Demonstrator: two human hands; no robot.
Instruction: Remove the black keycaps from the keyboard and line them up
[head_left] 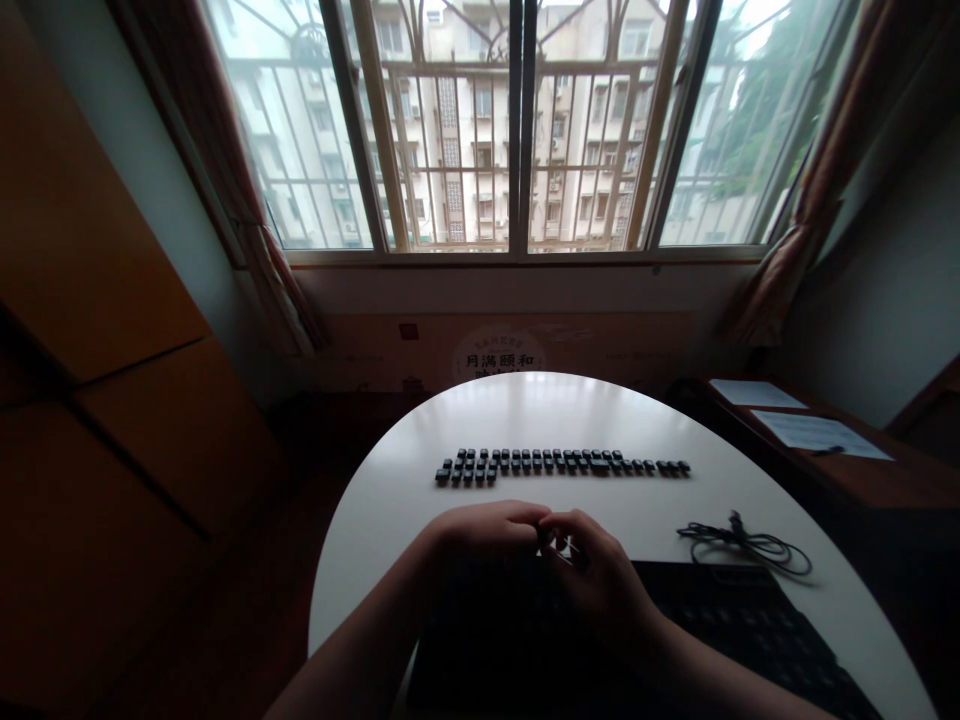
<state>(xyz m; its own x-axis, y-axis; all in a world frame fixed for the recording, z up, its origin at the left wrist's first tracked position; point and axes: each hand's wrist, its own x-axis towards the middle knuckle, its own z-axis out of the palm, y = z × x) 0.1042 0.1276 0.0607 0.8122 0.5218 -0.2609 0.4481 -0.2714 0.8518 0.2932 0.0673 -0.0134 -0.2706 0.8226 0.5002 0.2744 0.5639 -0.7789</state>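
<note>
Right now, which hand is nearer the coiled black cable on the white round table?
Right. The right hand is left of the coiled black cable; the left hand is farther left.

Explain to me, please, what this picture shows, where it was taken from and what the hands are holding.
There is no machine here: a person wears a camera on the head, looking forward and down at their own bare hands. The left hand and right hand meet fingertip to fingertip over a black keyboard at the near edge of a white round table. Whether the fingers pinch anything small is too dark to tell. Beyond lie rows of loose black keycaps, and to the right a coiled cable.
</note>
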